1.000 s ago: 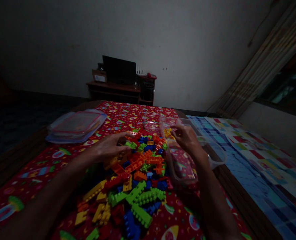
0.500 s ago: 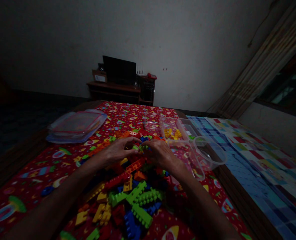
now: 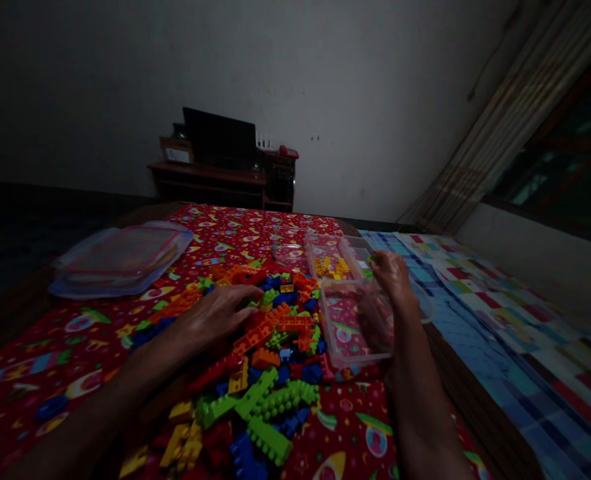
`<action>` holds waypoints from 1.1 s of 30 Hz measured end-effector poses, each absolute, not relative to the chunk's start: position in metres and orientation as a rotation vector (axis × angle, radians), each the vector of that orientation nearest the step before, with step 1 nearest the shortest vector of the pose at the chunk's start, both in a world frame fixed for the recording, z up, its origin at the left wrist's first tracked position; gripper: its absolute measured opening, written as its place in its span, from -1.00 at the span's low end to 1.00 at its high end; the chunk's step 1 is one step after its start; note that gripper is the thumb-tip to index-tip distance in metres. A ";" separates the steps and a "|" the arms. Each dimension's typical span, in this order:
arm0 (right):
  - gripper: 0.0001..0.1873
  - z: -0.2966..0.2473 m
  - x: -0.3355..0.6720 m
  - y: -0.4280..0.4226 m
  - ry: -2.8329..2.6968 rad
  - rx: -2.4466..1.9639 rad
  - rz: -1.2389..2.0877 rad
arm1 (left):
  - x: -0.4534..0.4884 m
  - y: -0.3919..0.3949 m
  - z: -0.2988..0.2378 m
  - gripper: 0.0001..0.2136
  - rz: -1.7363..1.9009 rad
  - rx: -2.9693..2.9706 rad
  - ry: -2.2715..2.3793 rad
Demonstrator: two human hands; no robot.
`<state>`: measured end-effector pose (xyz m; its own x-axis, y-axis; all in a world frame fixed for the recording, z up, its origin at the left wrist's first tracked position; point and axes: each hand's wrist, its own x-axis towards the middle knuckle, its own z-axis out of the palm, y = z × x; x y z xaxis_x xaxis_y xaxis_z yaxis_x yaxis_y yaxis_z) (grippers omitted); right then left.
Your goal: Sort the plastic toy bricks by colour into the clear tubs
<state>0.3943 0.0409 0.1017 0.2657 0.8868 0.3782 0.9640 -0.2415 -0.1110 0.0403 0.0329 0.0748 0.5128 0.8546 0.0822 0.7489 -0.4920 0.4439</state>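
Observation:
Over the far left side of a heap of toy building bricks [image 3: 275, 320], my left hand [image 3: 220, 312] is open, its thumb and forefinger apart among the bricks. My right hand [image 3: 394, 277] is raised at the clear containers on the right, fingers pinched on a small green brick [image 3: 372, 259]. Just below that hand, a few green bricks lie in the back container [image 3: 359, 248]. Yellow bricks [image 3: 331, 268] sit in the clear container [image 3: 309, 250] to its left. Long green bricks [image 3: 270, 437] and blue ones [image 3: 248, 457] lie at the near end of the heap.
A nearer clear container [image 3: 328, 333] stands right of the heap, with a round clear tub [image 3: 428, 307] partly behind my right arm. Stacked lids [image 3: 120, 260] lie on the red patterned cloth [image 3: 215, 230] at left. A desk with a monitor [image 3: 220, 139] stands by the wall.
My right hand has moved from the heap, beside my left hand, over to the containers with a green brick. My left hand has stayed at the heap. The view has shifted slightly right.

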 end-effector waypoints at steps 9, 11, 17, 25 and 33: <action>-0.63 0.080 0.404 0.034 -1.659 -2.256 -0.220 | 0.036 0.030 0.068 -0.61 0.418 2.478 1.282; -0.62 0.075 0.405 0.032 -1.681 -2.175 -0.236 | 0.036 0.030 0.066 -0.59 0.427 2.478 1.262; -0.63 0.089 0.395 0.038 -1.687 -2.184 -0.261 | 0.033 0.035 0.062 -0.60 0.415 2.448 1.254; -0.67 0.118 0.325 0.021 -2.062 -1.690 -0.150 | 0.035 0.035 0.067 -0.60 0.413 2.413 1.308; -0.57 0.064 0.232 0.006 -2.467 -1.018 0.107 | 0.040 0.031 0.075 -0.61 0.450 2.433 1.343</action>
<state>0.2316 0.0062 0.0637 -0.6163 0.6841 0.3900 0.6478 0.7220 -0.2428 0.0400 0.0310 0.0752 0.5070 0.8541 0.1163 0.7518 -0.5042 0.4250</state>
